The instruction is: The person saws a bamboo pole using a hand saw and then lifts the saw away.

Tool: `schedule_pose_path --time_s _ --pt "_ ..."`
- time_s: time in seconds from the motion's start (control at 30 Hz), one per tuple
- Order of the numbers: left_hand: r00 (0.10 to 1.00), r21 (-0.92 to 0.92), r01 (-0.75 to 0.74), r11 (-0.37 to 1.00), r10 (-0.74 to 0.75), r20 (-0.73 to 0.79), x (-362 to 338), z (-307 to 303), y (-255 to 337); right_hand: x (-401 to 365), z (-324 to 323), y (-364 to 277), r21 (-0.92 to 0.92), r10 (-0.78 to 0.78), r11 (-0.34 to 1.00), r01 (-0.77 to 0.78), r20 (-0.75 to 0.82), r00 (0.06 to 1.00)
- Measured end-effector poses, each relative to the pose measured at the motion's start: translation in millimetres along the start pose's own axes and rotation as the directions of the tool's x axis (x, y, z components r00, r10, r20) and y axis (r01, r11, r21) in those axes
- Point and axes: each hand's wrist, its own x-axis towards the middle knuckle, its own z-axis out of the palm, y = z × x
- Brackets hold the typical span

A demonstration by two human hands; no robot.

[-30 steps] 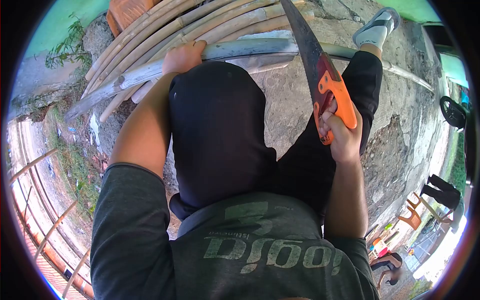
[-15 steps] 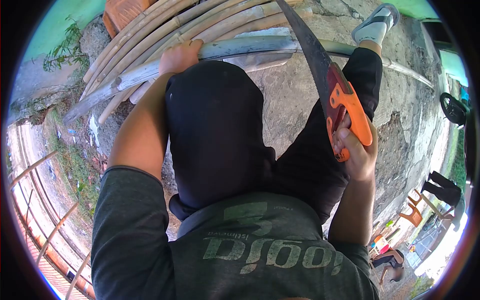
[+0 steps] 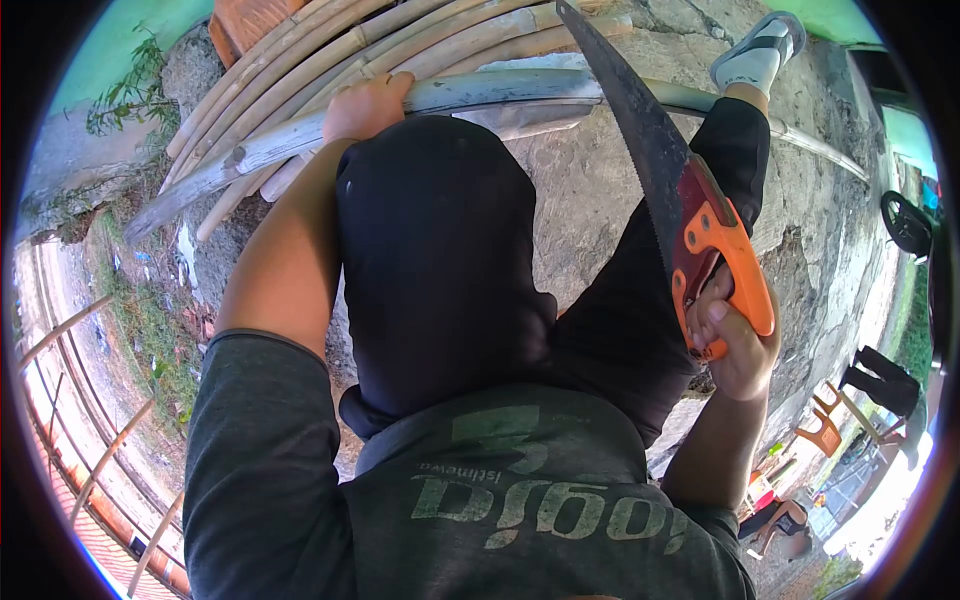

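My right hand (image 3: 735,335) is closed round the orange handle of a hand saw (image 3: 645,130). Its dark, toothed blade points up and to the left, and the blade overlaps a long grey bamboo pole (image 3: 500,90) in this view. My left hand (image 3: 365,105) grips that pole left of my raised knee, fingers wrapped over it. The pole runs across in front of my knee, its left end reaching past the other poles and its right part passing behind my far leg near the sandalled foot.
Several bamboo poles (image 3: 330,70) lie side by side on the ground at the upper left, near a brown block-like object (image 3: 250,25). Cracked concrete (image 3: 580,190) spreads beneath me. At the lower right are an orange plastic stool (image 3: 822,428) and a person (image 3: 780,520).
My right hand has drawn the saw down and to the right, toward me. My left hand keeps its hold on the bamboo pole, nearly unmoved.
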Motion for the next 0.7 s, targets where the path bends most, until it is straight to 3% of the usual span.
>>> schedule_pose_path --time_s 0.13,0.43,0.53,0.63,0.7 --pt "1.000 0.008 0.002 1.000 -0.002 0.017 -0.2 -0.7 1.4 1.0 2.9 -5.8 0.057 0.042 0.998 -0.041 -0.015 0.999" --pt "1.000 0.022 -0.024 0.999 0.024 0.001 2.6 3.2 -3.4 87.4 38.3 18.2 -0.050 -0.001 0.999 0.004 0.059 0.998" --pt "0.999 0.011 -0.023 1.000 0.022 0.040 0.8 -1.4 -1.7 39.8 34.3 16.8 -0.144 0.041 0.989 -0.044 -0.024 0.999" --pt "1.000 -0.014 -0.008 1.000 0.008 -0.002 -3.5 -2.2 1.8 8.2 26.7 34.0 -0.104 -0.043 0.994 0.041 -0.015 0.999" --pt "1.000 -0.013 -0.011 1.000 0.011 -0.024 -6.5 -1.0 4.1 21.1 31.4 39.2 -0.068 -0.015 0.998 0.015 0.007 1.000"
